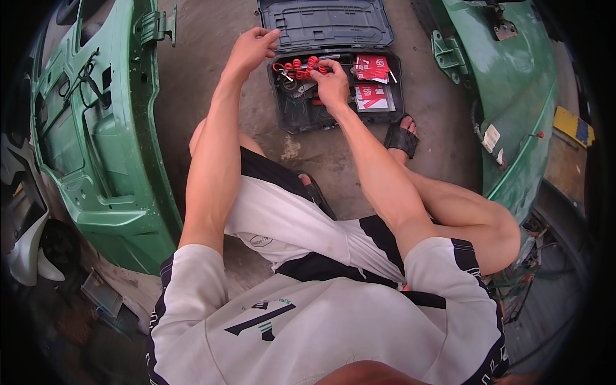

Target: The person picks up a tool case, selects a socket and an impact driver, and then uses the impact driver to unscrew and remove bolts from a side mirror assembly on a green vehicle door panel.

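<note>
A black toolbox [290, 124] lies on the floor in front of me, its lid [327, 25] swung back. My right hand [333, 87] is over the middle of the box, fingers closed on a red coiled cord [296, 68]. The cord's loops stretch left from my fingertips across the box. Beside the lid's left edge, my left hand [253, 49] is raised with its fingers loosely bent and apart; nothing shows in it. Red-and-white packets [373, 95] fill the right compartments. Small metal parts [289, 85] lie under the cord on the left.
A green vehicle door [122, 221] stands close on my left. Another green body panel [513, 102] rises on the right, with a wire along it. My sandalled foot [402, 136] is by the box's near right corner. A white-and-black vehicle part [29, 250] shows at far left.
</note>
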Demonstrator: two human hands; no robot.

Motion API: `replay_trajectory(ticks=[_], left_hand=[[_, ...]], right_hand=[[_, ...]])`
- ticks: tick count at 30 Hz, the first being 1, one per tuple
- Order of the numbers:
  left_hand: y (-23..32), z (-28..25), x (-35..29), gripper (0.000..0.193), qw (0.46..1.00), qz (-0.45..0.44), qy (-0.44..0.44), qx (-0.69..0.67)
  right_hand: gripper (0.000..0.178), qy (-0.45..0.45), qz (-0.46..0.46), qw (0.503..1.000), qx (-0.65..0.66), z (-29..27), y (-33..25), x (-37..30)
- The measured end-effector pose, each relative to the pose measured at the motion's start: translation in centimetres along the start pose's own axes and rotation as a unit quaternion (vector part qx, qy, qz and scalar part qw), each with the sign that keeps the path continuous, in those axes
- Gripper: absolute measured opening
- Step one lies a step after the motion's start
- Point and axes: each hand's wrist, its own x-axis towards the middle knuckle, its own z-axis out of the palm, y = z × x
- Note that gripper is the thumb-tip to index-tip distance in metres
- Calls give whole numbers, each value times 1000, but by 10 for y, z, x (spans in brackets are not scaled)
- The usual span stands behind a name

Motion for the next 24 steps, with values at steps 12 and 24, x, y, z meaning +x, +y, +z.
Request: replay_trajectory(ticks=[12,24], left_hand=[[6,5,4,51,1000,-2,-10,13],[-1,44,17,37,988,100,-34,110]], right_hand=[[49,-114,-84,967,-212,-25,-18,-12],[24,-311,-19,935,-171,-39,-1,-121]])
